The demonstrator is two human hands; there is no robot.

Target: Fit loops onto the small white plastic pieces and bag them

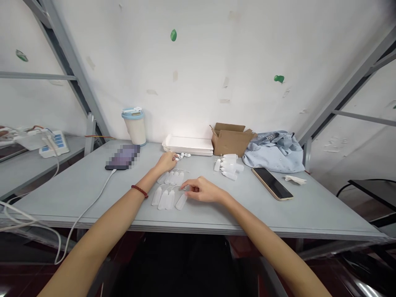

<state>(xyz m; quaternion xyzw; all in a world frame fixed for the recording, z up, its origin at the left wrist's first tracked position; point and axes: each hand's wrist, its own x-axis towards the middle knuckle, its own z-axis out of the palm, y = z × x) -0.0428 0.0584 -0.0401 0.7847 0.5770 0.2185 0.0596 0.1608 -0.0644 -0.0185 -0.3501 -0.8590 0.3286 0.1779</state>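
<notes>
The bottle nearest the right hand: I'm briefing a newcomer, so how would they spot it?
On the grey table, find two rows of translucent bottles. In the nearer row, take the right-end bottle by the right hand. A gap sets it apart from the row's other three.

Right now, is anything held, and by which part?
Cannot tell: left fingers are at small white caps, right fingers at the far end of a translucent white bottle.

Smooth plastic bottles (162, 199), matt cardboard box (230, 143), wrinkled cloth (274, 152).
</notes>
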